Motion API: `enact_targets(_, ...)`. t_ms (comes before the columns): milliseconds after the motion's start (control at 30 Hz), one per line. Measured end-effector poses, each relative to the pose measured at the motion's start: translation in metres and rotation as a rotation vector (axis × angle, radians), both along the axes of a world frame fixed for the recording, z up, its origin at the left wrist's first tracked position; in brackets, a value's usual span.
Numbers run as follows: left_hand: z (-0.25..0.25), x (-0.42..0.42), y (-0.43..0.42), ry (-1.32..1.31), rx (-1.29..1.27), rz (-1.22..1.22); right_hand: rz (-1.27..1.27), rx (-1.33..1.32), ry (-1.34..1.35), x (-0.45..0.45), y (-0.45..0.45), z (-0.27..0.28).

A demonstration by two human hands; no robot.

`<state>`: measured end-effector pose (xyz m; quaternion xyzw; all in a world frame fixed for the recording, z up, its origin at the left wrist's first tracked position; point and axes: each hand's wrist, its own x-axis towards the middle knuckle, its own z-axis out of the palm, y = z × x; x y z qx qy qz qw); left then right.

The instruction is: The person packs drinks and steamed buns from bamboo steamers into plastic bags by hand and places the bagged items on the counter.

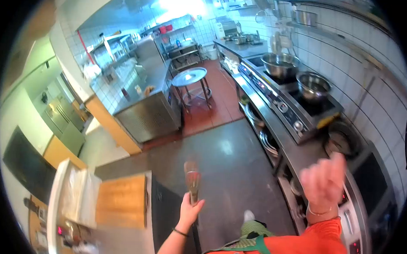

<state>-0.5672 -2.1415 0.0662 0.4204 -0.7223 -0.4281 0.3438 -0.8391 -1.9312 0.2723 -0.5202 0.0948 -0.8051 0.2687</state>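
Note:
My left hand (190,211) is closed around the handle of a kitchen utensil (192,178), held out over the floor. The utensil has a flat brownish end with a reddish patch; blur hides its exact kind. My right hand (322,180) is raised at the right, above the counter edge and near a dark round pan (342,138). Motion smears its fingers, which look bent, and no object shows in them. Two steel pots, a nearer one (313,86) and a farther one (280,66), stand on the cooktop (298,101) beyond that hand.
A wooden cutting board (121,200) lies on the counter at the lower left. Ahead stands a round-topped metal stand (189,76), beside a steel worktable (150,120). Shelves with stacked metalware (268,142) run under the right counter. A wall shelf (332,39) hangs above the cooktop.

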Motion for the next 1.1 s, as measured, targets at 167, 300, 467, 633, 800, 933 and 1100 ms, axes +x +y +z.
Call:
enact_targets(167,-0.003,0.002,-0.139,0.126,0.460,0.330,0.094,0.523,0.055,-0.085,-0.229,-0.037)
enact_targets(300,-0.064,-0.004,-0.247,0.059,0.513,0.537,-0.020,0.782,0.594,-0.151,-0.395,-0.062)
enact_targets(467,-0.090,-0.101,-0.483,-0.075,0.289,0.506,-0.466,1.077,0.699,-0.292,-0.607,-0.181)
enact_targets(633,-0.017,-0.350,-0.729,-0.026,0.233,0.135,-0.302,1.562,0.314,-0.414,-0.697,-0.253)
enact_targets(800,0.063,-0.577,-0.887,-0.218,-0.147,-0.307,-0.260,1.681,-0.033,-0.504,-0.805,-0.251)
enact_targets(933,0.025,-0.686,-1.049,-0.194,-0.181,-0.289,-0.314,1.682,-0.033,-0.628,-0.944,-0.283)
enact_targets(1100,-0.015,-0.702,-1.212,0.048,0.384,0.123,-0.233,1.378,0.295,-0.738,-1.236,-0.214)
